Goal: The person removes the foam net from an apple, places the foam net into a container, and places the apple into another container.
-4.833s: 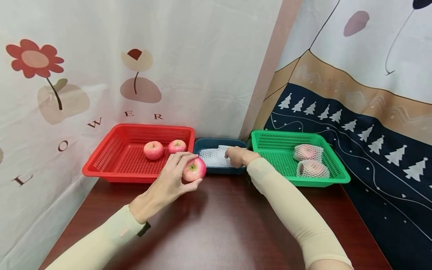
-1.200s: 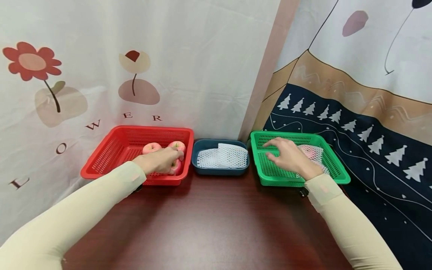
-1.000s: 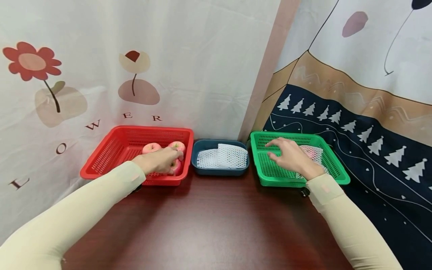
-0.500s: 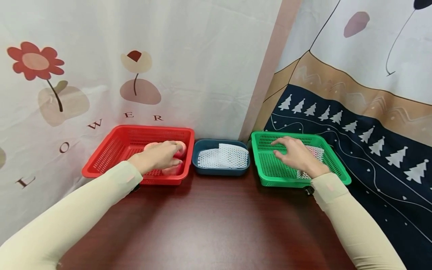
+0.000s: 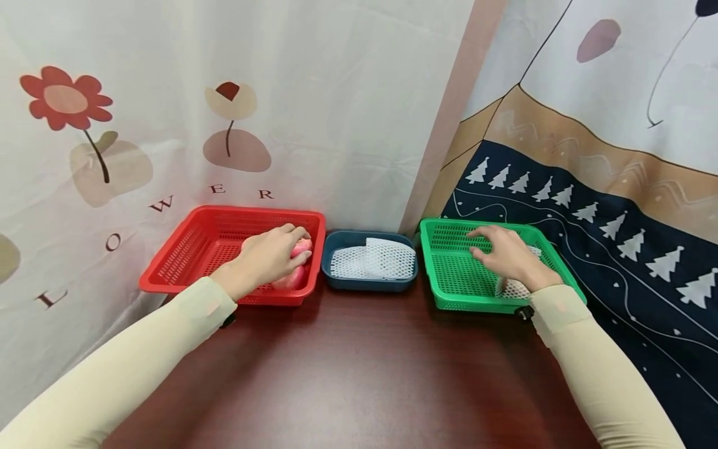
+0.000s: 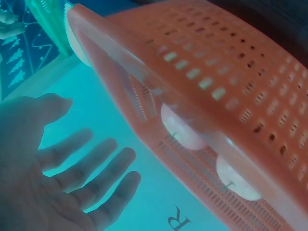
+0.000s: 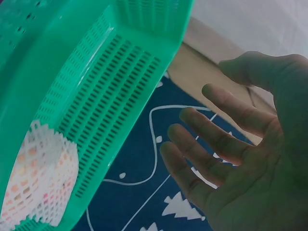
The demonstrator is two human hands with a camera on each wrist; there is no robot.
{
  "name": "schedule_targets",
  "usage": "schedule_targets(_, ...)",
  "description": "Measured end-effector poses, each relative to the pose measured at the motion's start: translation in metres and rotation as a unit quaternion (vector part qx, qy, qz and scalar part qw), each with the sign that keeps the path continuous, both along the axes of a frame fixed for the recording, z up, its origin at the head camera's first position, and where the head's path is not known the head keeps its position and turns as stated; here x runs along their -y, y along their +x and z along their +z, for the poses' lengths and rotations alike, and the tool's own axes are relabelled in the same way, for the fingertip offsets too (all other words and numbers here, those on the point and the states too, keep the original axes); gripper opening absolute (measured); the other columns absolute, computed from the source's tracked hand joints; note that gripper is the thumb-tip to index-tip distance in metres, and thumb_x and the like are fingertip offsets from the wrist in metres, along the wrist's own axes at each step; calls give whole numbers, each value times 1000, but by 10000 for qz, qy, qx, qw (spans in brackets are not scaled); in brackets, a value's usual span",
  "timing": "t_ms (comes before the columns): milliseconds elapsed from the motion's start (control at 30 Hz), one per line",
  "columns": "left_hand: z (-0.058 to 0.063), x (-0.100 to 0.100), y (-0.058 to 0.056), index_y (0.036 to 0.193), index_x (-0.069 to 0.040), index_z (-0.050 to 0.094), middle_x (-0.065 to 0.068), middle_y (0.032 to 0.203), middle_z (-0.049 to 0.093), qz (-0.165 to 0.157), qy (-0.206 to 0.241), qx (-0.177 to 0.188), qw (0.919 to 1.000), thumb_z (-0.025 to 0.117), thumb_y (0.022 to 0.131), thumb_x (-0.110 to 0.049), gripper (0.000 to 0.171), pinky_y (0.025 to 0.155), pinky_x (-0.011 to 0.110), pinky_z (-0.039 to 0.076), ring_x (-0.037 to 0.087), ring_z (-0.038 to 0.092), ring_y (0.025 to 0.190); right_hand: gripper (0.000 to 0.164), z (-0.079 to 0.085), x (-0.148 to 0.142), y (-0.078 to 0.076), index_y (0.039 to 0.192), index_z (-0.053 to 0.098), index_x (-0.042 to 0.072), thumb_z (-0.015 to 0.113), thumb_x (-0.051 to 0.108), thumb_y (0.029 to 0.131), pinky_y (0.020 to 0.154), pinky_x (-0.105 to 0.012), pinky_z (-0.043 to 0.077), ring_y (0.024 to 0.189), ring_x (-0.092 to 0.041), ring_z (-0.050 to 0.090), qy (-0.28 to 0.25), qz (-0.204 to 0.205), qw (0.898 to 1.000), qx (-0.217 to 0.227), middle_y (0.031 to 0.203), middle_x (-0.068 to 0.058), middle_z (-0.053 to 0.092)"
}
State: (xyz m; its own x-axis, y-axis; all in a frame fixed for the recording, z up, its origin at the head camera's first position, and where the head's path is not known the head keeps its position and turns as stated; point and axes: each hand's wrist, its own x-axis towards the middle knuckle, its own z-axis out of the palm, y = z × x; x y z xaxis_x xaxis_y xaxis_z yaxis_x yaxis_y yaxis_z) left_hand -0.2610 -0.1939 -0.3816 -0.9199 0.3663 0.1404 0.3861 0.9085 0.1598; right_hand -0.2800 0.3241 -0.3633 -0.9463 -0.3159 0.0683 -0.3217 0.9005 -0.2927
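Since half a second ago, the left hand (image 5: 268, 254) has lifted off the apples (image 5: 288, 280), and the right hand (image 5: 512, 254) has drifted a little rightward. Nearest me on the feed is the bare reddish-brown table (image 5: 359, 368). Beyond it, my left hand hangs over the red slotted basket (image 5: 220, 251), fingers loosely spread, holding nothing; the apples lie beneath and just beside its fingertips, bunched at the basket's right end. My right hand, fingers half-bent and well parted, also holds nothing above the green slotted basket (image 5: 457, 265), where net-wrapped fruit (image 7: 43, 178) lies partly hidden. The relation I watch is the white foam nets (image 5: 389, 259): flat in the blue tray (image 5: 370, 286) between both hands, long axis running side to side, left fingertips nearer. My hand hides part of the apples, so I can't fairly judge its clearance above them. The printed curtain (image 5: 348, 106) hangs behind everything.
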Motion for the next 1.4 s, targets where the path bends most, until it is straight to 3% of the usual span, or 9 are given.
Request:
schedule_targets(200, -4, -9, 12, 151, -9, 72, 18, 146, 75, -294, 377, -331, 9983, 84, 106, -31, 52, 104, 57, 71, 36, 74, 132, 51, -4, -17, -5, 163, 63, 2, 67, 24, 117, 125, -81, 46, 156, -61, 55, 113, -95, 9997, 207, 170, -32, 58)
schedule_targets(433, -5, -24, 26, 151, -10, 72, 17, 144, 75, -450, 562, -710, 9949, 84, 107, -35, 52, 97, 53, 72, 36, 77, 121, 54, -1, -33, -8, 164, 61, -1, 66, 25, 117, 128, -83, 42, 161, -64, 46, 131, -227, 9985, 488, 172, -36, 54)
schedule_targets(633, -9, -40, 32, 144, -7, 76, 16, 138, 79, -828, 757, -1194, 9865, 86, 106, -30, 45, 110, 53, 67, 34, 78, 120, 56, -2, -50, -16, 164, 59, -4, 65, 24, 116, 124, -81, 47, 156, -65, 50, 229, -265, 9979, 549, 168, -39, 57)
schedule_targets(733, -12, -52, 37, 141, -7, 78, 16, 136, 80, -979, 864, -1418, 9812, 86, 105, -29, 43, 110, 54, 66, 33, 78, 120, 57, -4, -59, -20, 163, 58, -7, 65, 24, 115, 123, -82, 47, 154, -66, 51, 365, -269, 9975, 545, 164, -40, 59)
schedule_targets(867, -18, -67, 44, 141, -7, 78, 15, 138, 79, -1129, 1007, -1419, 9782, 85, 106, -31, 44, 102, 49, 69, 31, 79, 121, 55, -8, -69, -22, 159, 59, -12, 66, 18, 114, 111, -76, 57, 144, -66, 60, 475, -230, 9960, 718, 156, -44, 62)
schedule_targets(1000, -26, -83, 48, 144, -10, 77, 14, 144, 77, -1170, 1056, -1344, 9783, 84, 107, -34, 45, 100, 49, 69, 33, 77, 125, 47, -11, -74, -22, 153, 65, -11, 68, 8, 110, 91, -59, 63, 127, -58, 70, 562, -2, 9932, 1021, 147, -45, 67)
schedule_targets(1100, -31, -96, 50, 145, -12, 77, 14, 146, 76, -1227, 1098, -1304, 9777, 85, 107, -35, 45, 101, 52, 69, 33, 77, 128, 46, -11, -77, -22, 151, 68, -9, 69, 1, 105, 90, -55, 65, 125, -55, 71, 764, 214, 9882, 1309, 143, -42, 70)
schedule_targets(1233, -37, -116, 50, 145, -13, 76, 12, 147, 76, -1413, 1180, -1277, 9746, 84, 108, -37, 45, 108, 53, 68, 31, 76, 132, 53, -10, -81, -22, 149, 69, -7, 74, -5, 96, 91, -53, 66, 129, -59, 70, 1128, 460, 9794, 1610, 141, -39, 71)
schedule_targets(1400, -41, -138, 49, 149, -15, 75, 8, 146, 75, -1547, 1232, -1136, 9737, 82, 109, -40, 47, 111, 48, 67, 25, 75, 132, 62, -9, -82, -22, 149, 69, -6, 71, -12, 87, 74, -39, 53, 124, -54, 68, 1126, 610, 9704, 2048, 146, -43, 66)
